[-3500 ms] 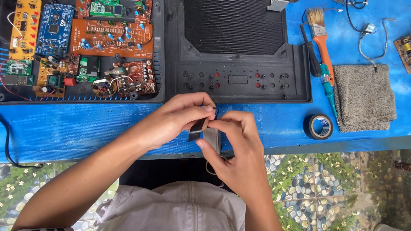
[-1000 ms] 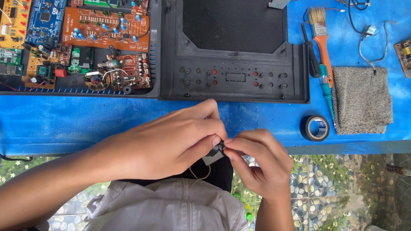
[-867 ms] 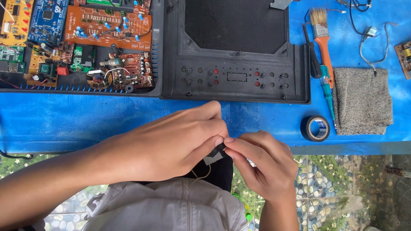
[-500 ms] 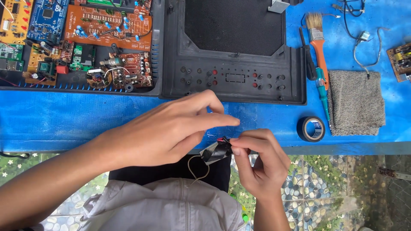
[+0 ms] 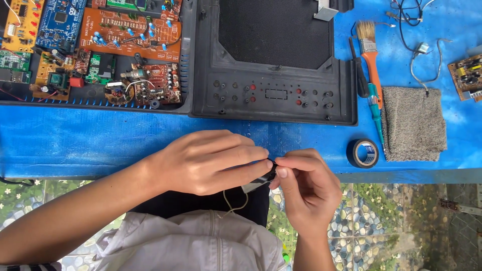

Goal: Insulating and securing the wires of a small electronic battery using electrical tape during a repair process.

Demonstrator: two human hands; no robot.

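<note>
Seen from a head-worn camera, an open black tray (image 5: 95,100) at the far left of the blue surface (image 5: 75,145) holds a spread of bare circuit boards (image 5: 130,30) in orange, blue and green. Beside it to the right lies a black plastic casing panel (image 5: 273,100), its mesh window above a row of small holes and red dots.

At the near edge of the surface, the person's left hand (image 5: 206,163) reaches in from the left, fingers curled closed around a small dark part (image 5: 261,180) with a pale end; a thin wire (image 5: 233,203) loops down from it over the lap. The right hand (image 5: 306,188) meets it from the right, thumb and forefinger pinched on the same part where the two hands touch. The part sits between the fingertips, just off the surface's front edge, and is mostly hidden by them.

Farther right, a roll of black tape (image 5: 362,153) lies flat near the edge. Above it rest a paintbrush (image 5: 370,50) with an orange handle and a teal-handled screwdriver (image 5: 375,113), alongside a folded grey cloth (image 5: 414,123). Loose wires (image 5: 419,47) and another small board (image 5: 467,75) lie at the far right.
</note>
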